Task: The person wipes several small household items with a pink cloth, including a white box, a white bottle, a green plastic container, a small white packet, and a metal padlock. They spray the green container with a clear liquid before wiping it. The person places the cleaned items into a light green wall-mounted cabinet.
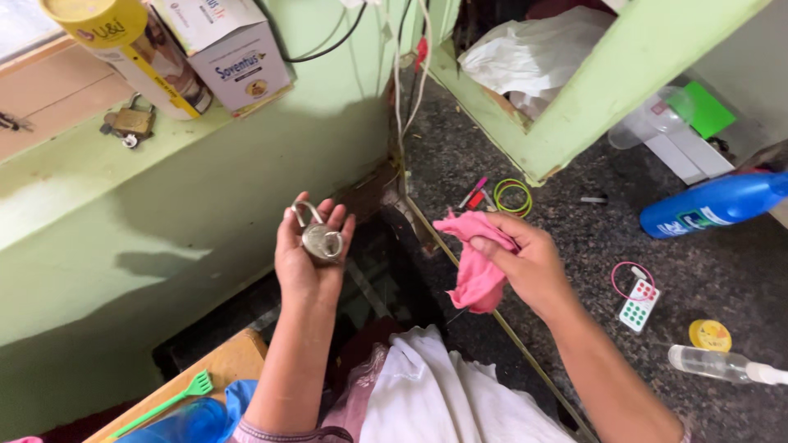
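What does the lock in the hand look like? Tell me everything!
The lock is a small silver-grey padlock, metal by the look of it, with a rounded body and a curved shackle at the top left. It lies flat on the upturned palm of the left hand, fingers curled lightly around it. Whether the shackle is open is unclear. Nothing else touches it.

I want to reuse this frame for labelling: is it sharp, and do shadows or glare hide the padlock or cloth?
Head view: left hand, padlock and pink cloth in the right hand look sharp; soft arm shadow on the green wall; mild wide-angle bending at the edges; no glare on them.
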